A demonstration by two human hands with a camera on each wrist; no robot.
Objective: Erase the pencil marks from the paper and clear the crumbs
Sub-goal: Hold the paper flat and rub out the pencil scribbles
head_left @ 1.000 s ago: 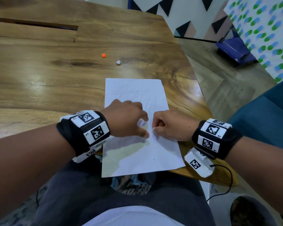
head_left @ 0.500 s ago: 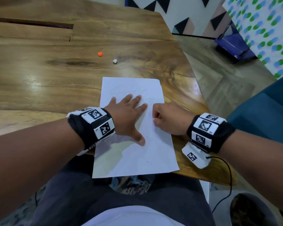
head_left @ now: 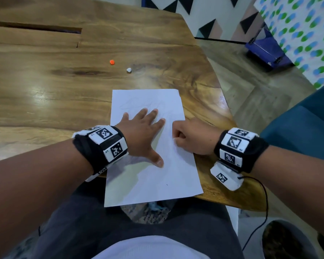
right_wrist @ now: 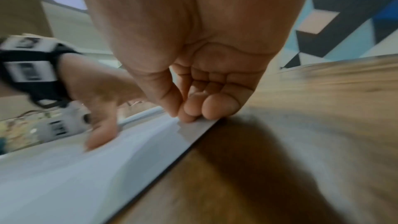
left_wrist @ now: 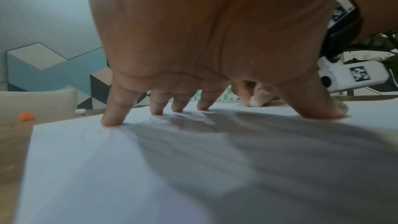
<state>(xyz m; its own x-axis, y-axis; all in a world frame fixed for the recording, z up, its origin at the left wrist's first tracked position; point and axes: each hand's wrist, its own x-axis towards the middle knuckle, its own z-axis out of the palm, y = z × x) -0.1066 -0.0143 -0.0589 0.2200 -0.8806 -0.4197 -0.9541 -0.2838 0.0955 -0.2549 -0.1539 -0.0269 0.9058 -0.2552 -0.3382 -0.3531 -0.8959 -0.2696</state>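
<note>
A white paper lies on the wooden table, its near end hanging over the edge. Faint pencil marks cross its upper half. My left hand lies flat on the sheet with its fingers spread, pressing it down. Curled at the paper's right edge, my right hand pinches a small white thing, seemingly an eraser, against the sheet. From the left wrist the eraser shows as a white tip. The right wrist view is blurred and hides it.
A small orange bit and a small white bit lie on the table beyond the paper. The table's angled right edge runs close to my right wrist. A blue seat stands to the right, and a round bin on the floor.
My left hand has uncurled and spread flat, sliding up the paper. The right hand has shifted slightly up and right, to the sheet's right edge, still curled.
</note>
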